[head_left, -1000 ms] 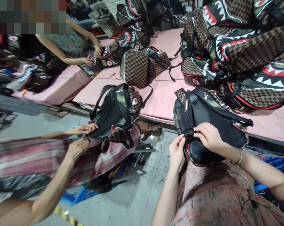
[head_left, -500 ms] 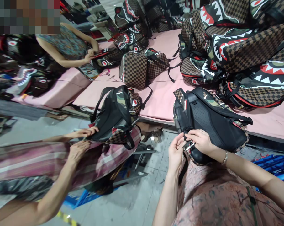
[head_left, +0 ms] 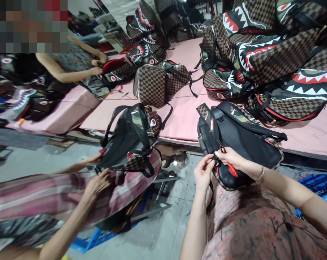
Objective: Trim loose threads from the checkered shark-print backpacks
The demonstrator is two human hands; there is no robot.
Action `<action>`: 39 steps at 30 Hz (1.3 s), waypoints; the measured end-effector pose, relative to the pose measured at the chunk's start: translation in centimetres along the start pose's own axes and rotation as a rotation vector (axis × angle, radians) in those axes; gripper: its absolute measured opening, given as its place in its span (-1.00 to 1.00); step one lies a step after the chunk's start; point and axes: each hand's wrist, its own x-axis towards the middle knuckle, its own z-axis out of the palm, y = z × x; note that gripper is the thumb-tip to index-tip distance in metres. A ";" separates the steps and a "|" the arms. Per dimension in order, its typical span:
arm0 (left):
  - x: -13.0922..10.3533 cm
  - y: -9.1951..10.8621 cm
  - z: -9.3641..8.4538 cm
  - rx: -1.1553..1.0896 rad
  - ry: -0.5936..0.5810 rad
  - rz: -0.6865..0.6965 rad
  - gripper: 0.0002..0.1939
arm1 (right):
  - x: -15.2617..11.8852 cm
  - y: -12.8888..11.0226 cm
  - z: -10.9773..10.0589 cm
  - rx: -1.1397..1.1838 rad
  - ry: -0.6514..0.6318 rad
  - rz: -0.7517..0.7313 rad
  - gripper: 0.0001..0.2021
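The step in hand seems to be close work on a black strap end at the near left edge of the backpack, which lies back panel up against the near edge of the pink table; the next move probably calls for a steady left pinch and careful placing of the tool. The left hand is raised, thumb and fingertips together on the strap end. From the right, the right hand lies over the bag, fingers curled around what looks like a red-handled tool.
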 end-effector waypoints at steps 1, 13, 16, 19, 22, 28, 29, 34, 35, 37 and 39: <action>0.1 0.1 0.0 0.016 -0.006 0.006 -0.71 | -0.1 0.0 0.1 0.043 0.009 0.006 -0.57; -0.2 0.2 0.6 0.144 0.116 0.062 -0.72 | -0.6 0.3 0.6 0.199 0.069 0.034 -0.57; -0.2 0.3 0.7 0.158 0.112 0.058 -0.77 | -0.5 0.5 0.8 0.150 0.123 0.018 -0.59; 0.0 0.4 0.7 0.155 0.031 0.017 -0.75 | -0.2 0.7 0.6 0.158 0.124 0.072 -0.61; 0.1 0.2 0.6 0.159 0.016 -0.010 -0.72 | 0.1 1.0 0.2 0.213 0.086 0.131 -0.61; 0.2 -0.9 0.8 0.266 0.118 0.066 -0.72 | -0.3 1.2 0.1 0.221 0.037 0.045 -0.57; 0.2 -0.9 0.9 0.279 0.123 0.077 -0.72 | -0.4 1.1 0.1 0.187 0.024 0.011 -0.57; 0.3 -1.0 1.3 0.336 0.106 0.121 -0.73 | -0.7 0.8 -0.3 -0.031 0.089 -0.134 -0.58; 0.3 -1.0 1.3 0.335 0.108 0.114 -0.73 | -0.6 0.9 -0.4 -0.029 0.096 -0.125 -0.59; 0.4 -1.0 1.4 0.312 0.112 0.080 -0.71 | -0.7 1.2 -0.8 -0.036 0.116 -0.107 -0.62; 0.5 -1.0 1.5 0.284 0.107 0.049 -0.70 | -0.9 1.5 -1.2 -0.145 0.220 -0.188 -0.68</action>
